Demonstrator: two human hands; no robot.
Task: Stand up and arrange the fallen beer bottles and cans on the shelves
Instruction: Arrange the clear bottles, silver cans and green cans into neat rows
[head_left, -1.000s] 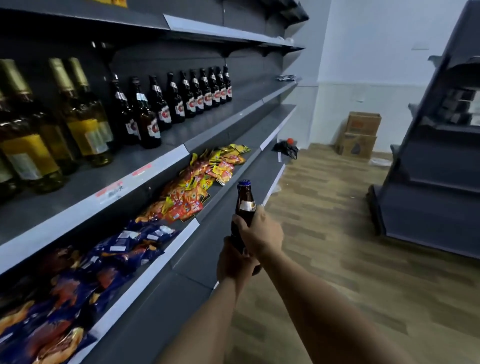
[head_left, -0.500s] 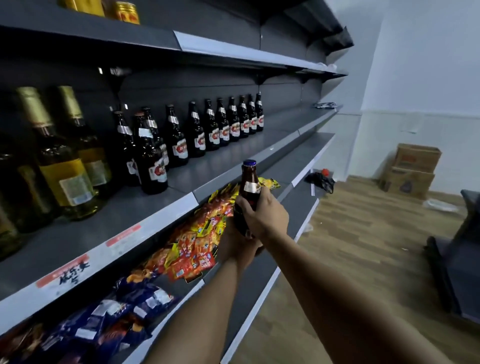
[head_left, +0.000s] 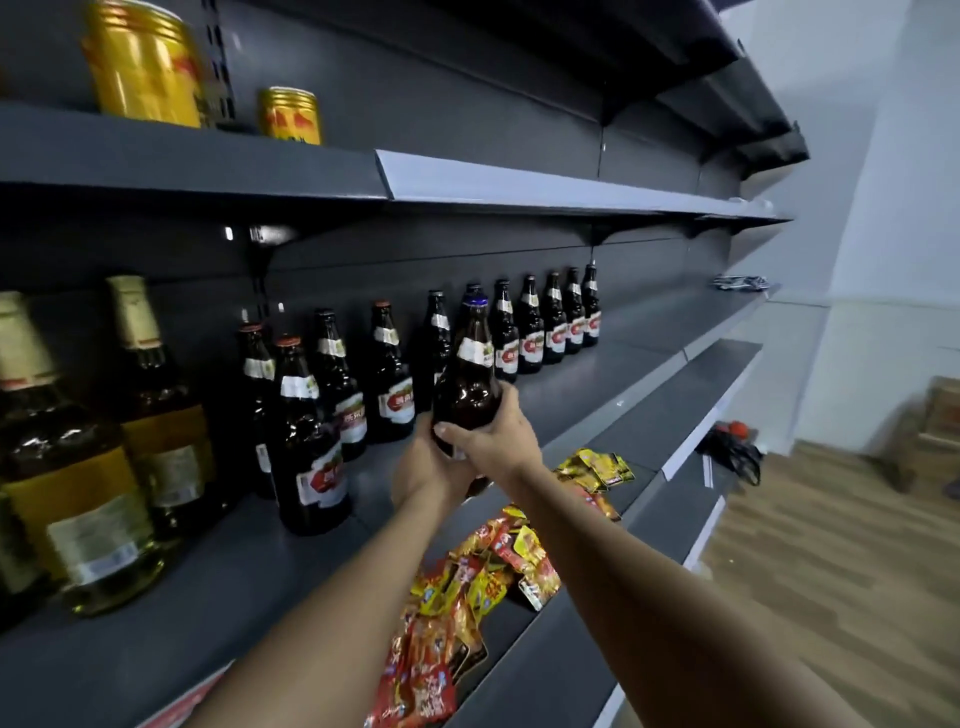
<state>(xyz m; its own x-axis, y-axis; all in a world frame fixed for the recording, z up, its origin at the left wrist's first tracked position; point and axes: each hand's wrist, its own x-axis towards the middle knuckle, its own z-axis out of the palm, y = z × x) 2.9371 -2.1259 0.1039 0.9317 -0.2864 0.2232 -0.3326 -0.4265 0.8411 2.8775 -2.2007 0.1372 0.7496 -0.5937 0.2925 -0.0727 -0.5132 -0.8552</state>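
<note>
Now | both hands (head_left: 467, 452) grip brown bottle (head_left: 467, 384) (upright) | above shelf (head_left: 597, 384) of beer bottles (head_left: 530, 338)

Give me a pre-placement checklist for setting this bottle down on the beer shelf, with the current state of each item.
1. Grip: the right hand and left hand both wrap the brown bottle: ok.
2. Bottle upright: roughly vertical, slightly tilted: ok.
3. Cap on: blue cap in place: ok.
4. Landing spot: bare shelf in front of the beer row: ok.
5. Bottle base clear of the shelf edge: hidden behind the hands: cannot tell.
6. Headroom: upper shelf sits well above the cap: ok.
</note>
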